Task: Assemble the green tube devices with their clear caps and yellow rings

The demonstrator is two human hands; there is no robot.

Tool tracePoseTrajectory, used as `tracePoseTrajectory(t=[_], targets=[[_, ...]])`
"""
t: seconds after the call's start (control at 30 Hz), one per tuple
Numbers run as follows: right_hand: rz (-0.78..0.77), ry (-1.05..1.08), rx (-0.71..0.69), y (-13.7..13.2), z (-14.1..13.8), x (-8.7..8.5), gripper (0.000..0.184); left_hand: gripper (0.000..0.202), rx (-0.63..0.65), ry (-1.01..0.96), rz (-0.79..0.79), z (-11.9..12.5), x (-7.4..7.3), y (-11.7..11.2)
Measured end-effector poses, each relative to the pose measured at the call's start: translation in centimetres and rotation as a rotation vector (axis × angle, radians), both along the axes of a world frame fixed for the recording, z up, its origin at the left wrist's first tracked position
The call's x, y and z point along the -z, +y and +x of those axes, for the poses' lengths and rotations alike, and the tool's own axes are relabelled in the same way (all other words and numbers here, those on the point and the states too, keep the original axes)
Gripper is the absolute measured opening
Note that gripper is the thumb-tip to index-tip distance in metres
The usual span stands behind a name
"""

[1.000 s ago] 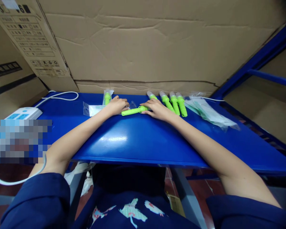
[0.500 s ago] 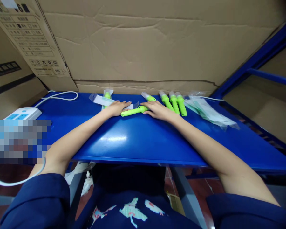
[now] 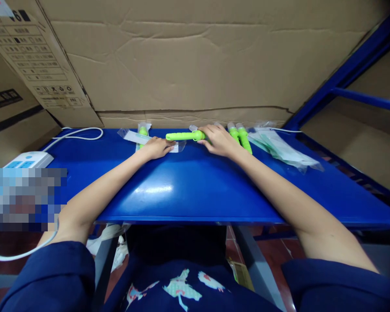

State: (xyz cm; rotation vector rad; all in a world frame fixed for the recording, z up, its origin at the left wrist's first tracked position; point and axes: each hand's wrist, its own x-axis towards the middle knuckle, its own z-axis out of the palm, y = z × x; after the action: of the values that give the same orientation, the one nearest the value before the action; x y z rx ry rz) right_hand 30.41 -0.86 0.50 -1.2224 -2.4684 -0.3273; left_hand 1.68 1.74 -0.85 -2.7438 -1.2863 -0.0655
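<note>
My right hand (image 3: 219, 141) grips one end of a long green plastic stick (image 3: 182, 136) and holds it level, just above the far part of the blue table (image 3: 188, 186). My left hand (image 3: 156, 147) lies flat, palm down, on a clear plastic sleeve (image 3: 175, 147) that rests on the table. Just right of my right hand lie two green sticks (image 3: 240, 136) side by side. A bagged green stick (image 3: 142, 131) lies left of my left hand.
A heap of clear plastic bags (image 3: 279, 149) lies at the right. A white power strip (image 3: 27, 159) with its cable (image 3: 78, 132) sits at the left edge. Cardboard boxes (image 3: 182, 65) wall off the back. A blue rack frame (image 3: 351, 82) rises on the right.
My right hand has lifted the green stick off the table and carried it back toward the boxes. My left hand opened flat onto the clear sleeve.
</note>
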Motion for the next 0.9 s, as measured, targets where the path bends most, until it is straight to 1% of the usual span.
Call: tracePoseTrajectory(t=[0.1, 0.2, 0.33, 0.5, 0.77, 0.9], targets=[[0.014, 0.011, 0.039, 0.4, 0.6, 0.0, 0.048, 0.047, 0.021, 0.002, -0.032, 0.1, -0.2, -0.1], [0.030, 0.016, 0.074, 0.7, 1.2, 0.1, 0.046, 0.048, 0.007, 0.011, -0.044, 0.2, -0.6, -0.4], [0.041, 0.008, 0.103, 0.8, 1.7, -0.1, 0.046, 0.042, -0.049, -0.033, 0.019, 0.5, -0.9, -0.8], [0.047, -0.009, 0.093, 0.7, 1.7, -0.5, 0.046, 0.038, -0.093, -0.122, 0.066, 0.5, -1.0, -0.8], [0.019, -0.031, 0.075, 0.5, 1.7, -0.7, 0.046, 0.044, -0.201, -0.222, 0.117, 0.4, -1.2, -0.7], [0.001, -0.053, 0.086, 0.8, 2.1, -0.4, 0.046, 0.043, -0.234, -0.253, 0.101, 0.4, -1.4, -0.8]])
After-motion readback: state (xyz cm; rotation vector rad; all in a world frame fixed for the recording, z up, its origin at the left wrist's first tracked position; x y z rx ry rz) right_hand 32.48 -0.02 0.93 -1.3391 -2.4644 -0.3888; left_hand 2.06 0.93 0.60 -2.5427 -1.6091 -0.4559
